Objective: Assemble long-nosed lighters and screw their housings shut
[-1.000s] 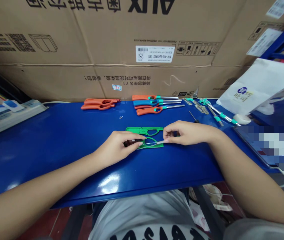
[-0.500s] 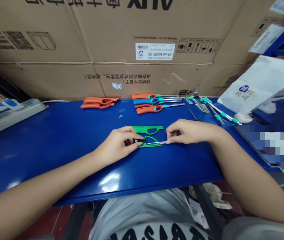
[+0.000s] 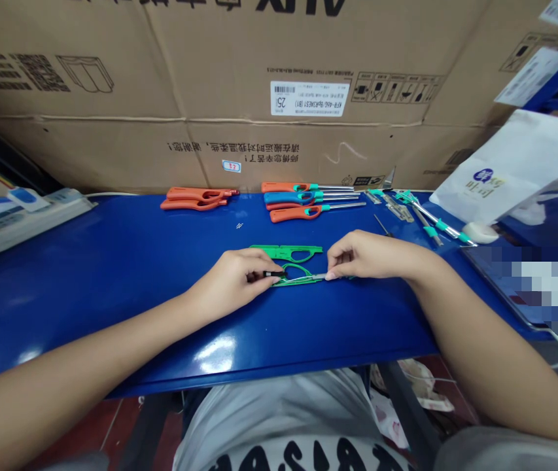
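Observation:
My left hand (image 3: 239,278) pinches a small black lighter igniter (image 3: 272,273) between thumb and fingers, over one green lighter shell half (image 3: 303,267). From the igniter a thin white wire (image 3: 296,280) runs to a grey metal rod (image 3: 318,277). The thumb and fingers of my right hand (image 3: 350,256) are closed on the rod's right end. A second green shell half (image 3: 286,252) lies just behind the first, its left end partly hidden by my left hand. How far the parts sit inside the shell I cannot tell.
Behind lie orange lighter shells (image 3: 195,198) and several orange and blue lighters (image 3: 294,214) with metal barrels. Loose barrels (image 3: 430,219) and a screwdriver (image 3: 383,225) are at the right, near a white bag (image 3: 499,163). A power strip (image 3: 28,219) stands left; a cardboard box (image 3: 126,85) forms the back.
The view has shifted slightly. Both hands keep their pinch on the igniter and the rod, with the rod's visible end sitting almost as before above the green shell.

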A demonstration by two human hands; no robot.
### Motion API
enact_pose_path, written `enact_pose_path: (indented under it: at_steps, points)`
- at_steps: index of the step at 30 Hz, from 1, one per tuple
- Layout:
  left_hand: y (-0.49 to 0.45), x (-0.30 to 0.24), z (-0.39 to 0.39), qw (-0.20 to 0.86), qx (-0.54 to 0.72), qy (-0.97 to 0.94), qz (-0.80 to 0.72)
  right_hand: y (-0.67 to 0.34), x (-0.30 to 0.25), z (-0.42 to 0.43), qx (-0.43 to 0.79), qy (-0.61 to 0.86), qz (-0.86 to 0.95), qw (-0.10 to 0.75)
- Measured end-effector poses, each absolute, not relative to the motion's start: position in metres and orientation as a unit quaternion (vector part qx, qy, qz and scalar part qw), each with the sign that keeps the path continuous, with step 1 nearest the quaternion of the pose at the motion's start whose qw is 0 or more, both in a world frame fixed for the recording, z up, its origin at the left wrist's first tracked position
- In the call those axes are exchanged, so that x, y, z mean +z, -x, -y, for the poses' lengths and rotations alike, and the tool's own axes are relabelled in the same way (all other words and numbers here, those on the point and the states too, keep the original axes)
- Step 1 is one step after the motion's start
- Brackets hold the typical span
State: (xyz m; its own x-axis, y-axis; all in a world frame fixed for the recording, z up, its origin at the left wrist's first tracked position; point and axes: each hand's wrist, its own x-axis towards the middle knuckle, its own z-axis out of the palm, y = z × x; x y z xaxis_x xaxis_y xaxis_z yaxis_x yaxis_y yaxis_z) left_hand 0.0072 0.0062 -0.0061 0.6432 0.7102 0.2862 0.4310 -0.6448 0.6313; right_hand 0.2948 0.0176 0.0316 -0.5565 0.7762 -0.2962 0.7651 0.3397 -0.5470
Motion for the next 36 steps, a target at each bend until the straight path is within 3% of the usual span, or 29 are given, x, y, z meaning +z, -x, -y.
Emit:
enact_pose_path:
  at_steps: [10,21,36]
  points:
    - [-0.009,-0.007,-0.009,0.299,0.265,-0.851,-0.342,-0.298,0.031,-0.018,0.282,0.497,0.821,0.008]
    - [-0.009,-0.010,-0.008,0.276,0.281,-0.850,-0.349,-0.276,0.017,-0.016,0.355,0.454,0.816,0.042]
    - [0.004,0.015,-0.004,0.179,0.167,-0.937,-0.250,-0.272,0.022,-0.011,0.348,0.484,0.802,0.039]
